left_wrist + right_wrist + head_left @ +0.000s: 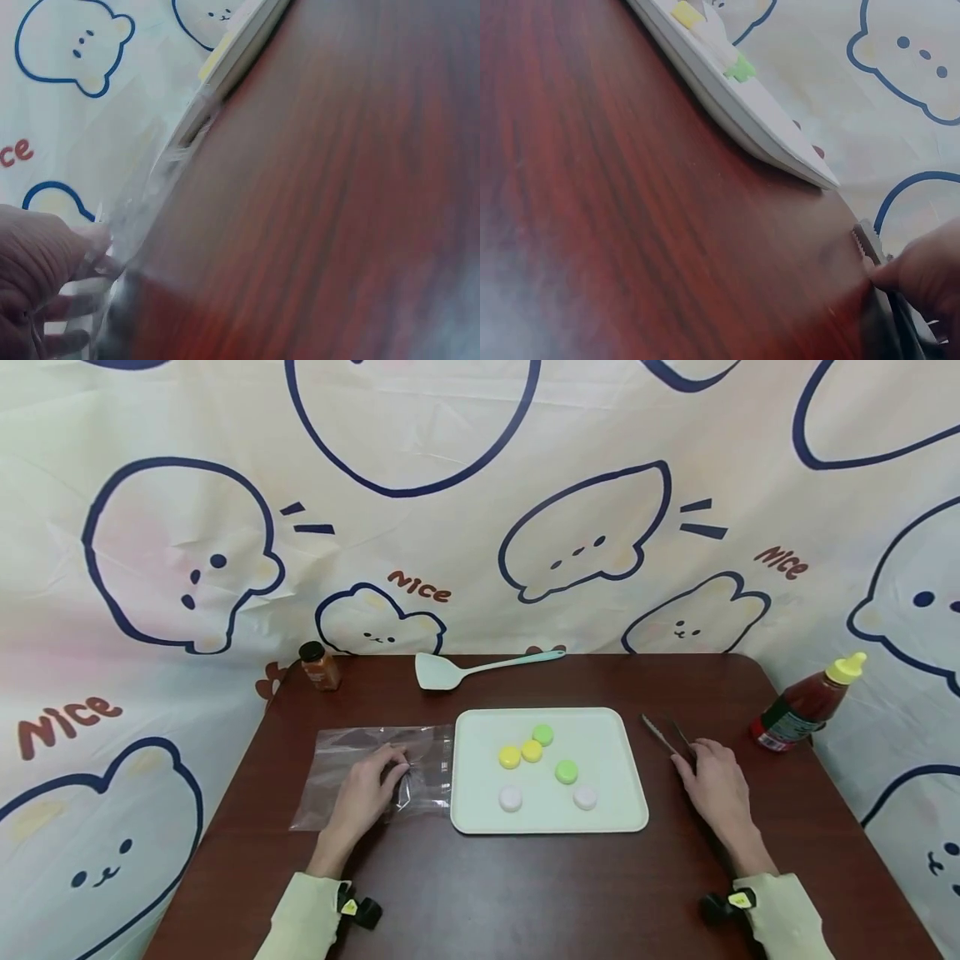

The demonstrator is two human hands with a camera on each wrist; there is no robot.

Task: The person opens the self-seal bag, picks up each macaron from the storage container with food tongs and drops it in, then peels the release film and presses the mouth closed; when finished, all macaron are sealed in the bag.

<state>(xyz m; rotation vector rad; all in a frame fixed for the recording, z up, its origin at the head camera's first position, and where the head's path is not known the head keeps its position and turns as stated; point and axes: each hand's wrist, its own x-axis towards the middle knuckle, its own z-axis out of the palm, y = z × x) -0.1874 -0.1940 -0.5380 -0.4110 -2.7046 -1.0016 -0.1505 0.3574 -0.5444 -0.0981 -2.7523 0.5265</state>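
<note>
While the left hand (pixel 365 789) pinched the plastic bag (pixel 330 768) and the right hand (pixel 716 785) gripped tongs (pixel 658 734), all six discs (pixel 566 771) lay on the tray (pixel 480 743), none yet lifted.

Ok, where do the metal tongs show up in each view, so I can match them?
Head: right of the tray, at the right hand, the tongs pointing up and left.
Left wrist: not in it.
Right wrist: lower right, toothed tip past the thumb.
Shared landmark: the tray, central in the head view, near the top in both wrist views.
</note>
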